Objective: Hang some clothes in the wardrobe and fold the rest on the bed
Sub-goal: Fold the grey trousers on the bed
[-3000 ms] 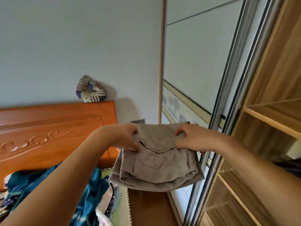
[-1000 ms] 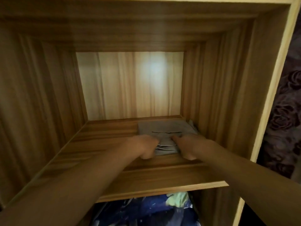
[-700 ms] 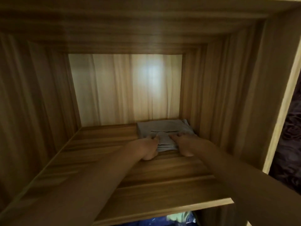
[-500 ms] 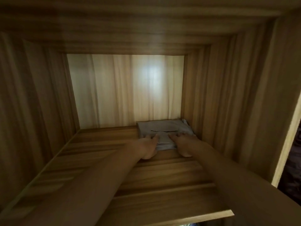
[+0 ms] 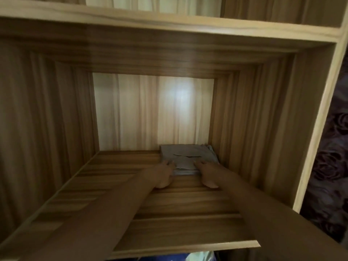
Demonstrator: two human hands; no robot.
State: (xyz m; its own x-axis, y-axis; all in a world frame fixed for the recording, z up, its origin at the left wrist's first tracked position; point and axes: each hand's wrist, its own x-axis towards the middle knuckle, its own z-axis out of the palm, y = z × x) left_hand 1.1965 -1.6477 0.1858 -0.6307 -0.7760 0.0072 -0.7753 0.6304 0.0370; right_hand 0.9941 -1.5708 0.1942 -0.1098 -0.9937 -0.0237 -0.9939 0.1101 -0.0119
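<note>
A folded grey-beige pair of shorts point(image 5: 187, 157) with a pocket flap lies flat at the back right corner of a wooden wardrobe shelf point(image 5: 120, 185). My left hand point(image 5: 164, 174) rests at the near left edge of the shorts, fingers stretched onto the cloth. My right hand point(image 5: 205, 173) lies at the near right edge, fingers flat on the fabric. Neither hand grips the shorts; both are spread and touching them.
The compartment has wooden side walls point(image 5: 250, 129), a pale back panel point(image 5: 150, 110) and another shelf point(image 5: 169, 25) overhead. Blue and green cloth point(image 5: 197, 256) shows below the shelf front. Dark flowered fabric point(image 5: 333, 166) hangs to the right outside the wardrobe.
I carried the folded shorts from by the bed into the wardrobe and pushed them to the shelf's back right corner. My fists have loosened into flat hands, and the view has pulled back.
</note>
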